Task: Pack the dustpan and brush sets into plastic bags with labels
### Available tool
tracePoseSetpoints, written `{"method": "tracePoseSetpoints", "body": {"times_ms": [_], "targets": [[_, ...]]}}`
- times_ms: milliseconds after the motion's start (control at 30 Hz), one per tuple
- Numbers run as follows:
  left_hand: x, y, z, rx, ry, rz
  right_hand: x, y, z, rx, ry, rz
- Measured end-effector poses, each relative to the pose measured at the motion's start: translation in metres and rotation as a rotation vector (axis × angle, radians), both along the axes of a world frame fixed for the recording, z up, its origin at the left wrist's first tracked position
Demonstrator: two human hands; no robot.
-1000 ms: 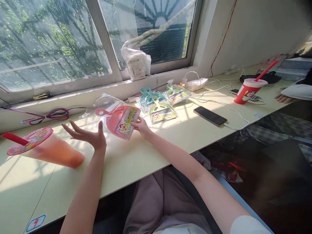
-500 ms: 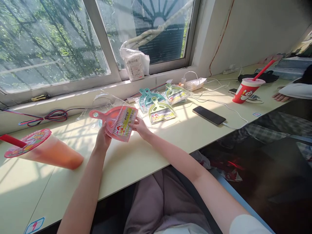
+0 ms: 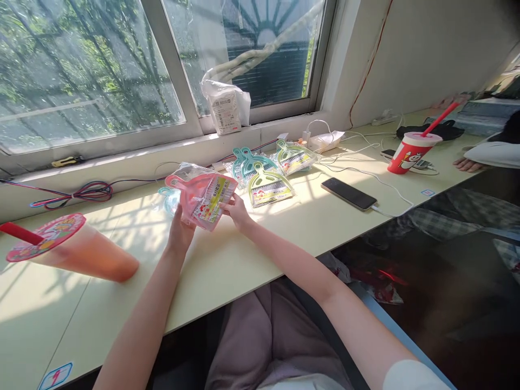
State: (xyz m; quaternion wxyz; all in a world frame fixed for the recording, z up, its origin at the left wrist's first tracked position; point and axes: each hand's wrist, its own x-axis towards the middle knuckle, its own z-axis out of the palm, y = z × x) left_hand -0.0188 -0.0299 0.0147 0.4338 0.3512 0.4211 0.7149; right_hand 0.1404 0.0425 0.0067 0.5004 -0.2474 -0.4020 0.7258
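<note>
On my feed I can make out print but read no word for certain. At mid-frame, a yellow label [image 3: 219,196] on the pink dustpan [image 3: 189,194] bears a slanted row of dark Chinese characters beside red cartoon print. Right of it, the front green dustpan [image 3: 263,177] has a similar label [image 3: 272,193], smaller to me. On the white package [image 3: 226,112] at upper centre I see only blurred lines of type. The red cup [image 3: 409,154] at right shows a white cartoon figure. At lower left, a blue-framed desk sticker [image 3: 57,375] carries a red mark I cannot identify
</note>
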Motion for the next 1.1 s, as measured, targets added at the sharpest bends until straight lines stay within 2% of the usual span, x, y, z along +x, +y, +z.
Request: {"method": "tracePoseSetpoints", "body": {"times_ms": [100,267,367,700,967,1100], "targets": [[0.004,0.0,-0.002,-0.038,-0.06,0.026,-0.003,-0.003,-0.002,0.027,-0.006,0.006],[0.03,-0.004,-0.003,-0.012,0.004,-0.137,-0.005,-0.005,-0.005,-0.056,-0.009,-0.15],[0.035,-0.005,-0.003,-0.057,0.048,-0.166,-0.006,-0.006,-0.005,-0.095,-0.008,-0.177],[0.034,-0.008,0.005,-0.101,0.192,0.073,-0.006,-0.007,-0.003,-0.053,-0.038,-0.115],[0.042,-0.012,0.009,-0.036,0.319,0.024,0.001,-0.003,0.001,-0.093,-0.094,-0.108],[0.043,-0.014,0.009,-0.075,0.398,0.003,0.004,-0.003,0.001,-0.064,-0.094,-0.118]]}}
